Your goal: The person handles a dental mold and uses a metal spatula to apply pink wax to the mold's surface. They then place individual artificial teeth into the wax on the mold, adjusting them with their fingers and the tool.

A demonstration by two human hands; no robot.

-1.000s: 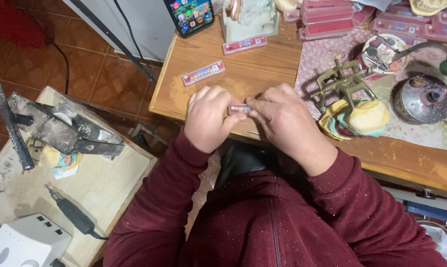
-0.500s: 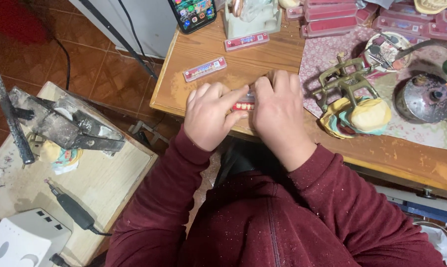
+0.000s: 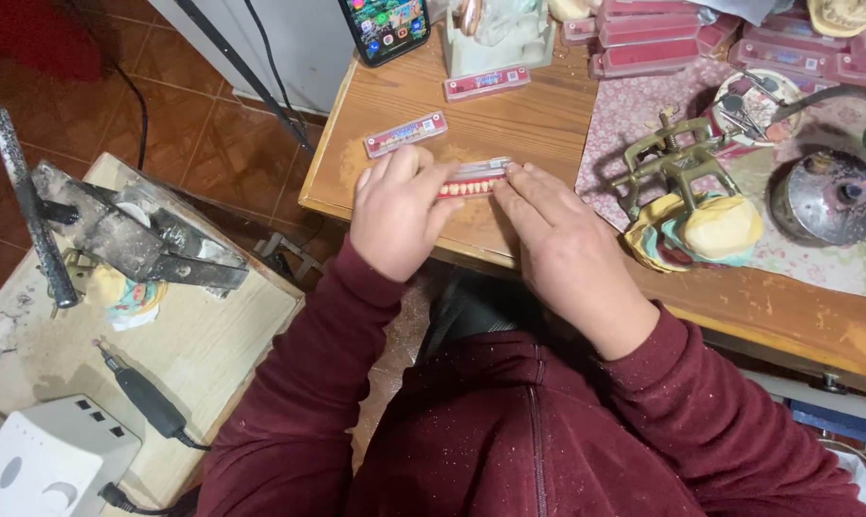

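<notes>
A metal hinged frame point(image 3: 677, 163) stands right, a small case point(image 3: 405, 134) just beyond – both hands, left hand point(image 3: 399, 215) and right hand point(image 3: 567, 251), pinch a red strip of teeth point(image 3: 473, 183) on the table point(image 3: 538, 115)

Tooth card point(image 3: 475, 179): both ends covered by the left hand point(image 3: 397, 213) and right hand point(image 3: 565, 251); only the middle row of teeth shows.
Phone point(image 3: 387, 26): top cut off by the upper edge.
Red boxes point(image 3: 663, 38): partly out of frame above.
Grey unit point(image 3: 45, 460): cropped at the bottom-left corner.
Dish point(image 3: 758, 103): small tools inside, perhaps burs, too small to tell.
</notes>
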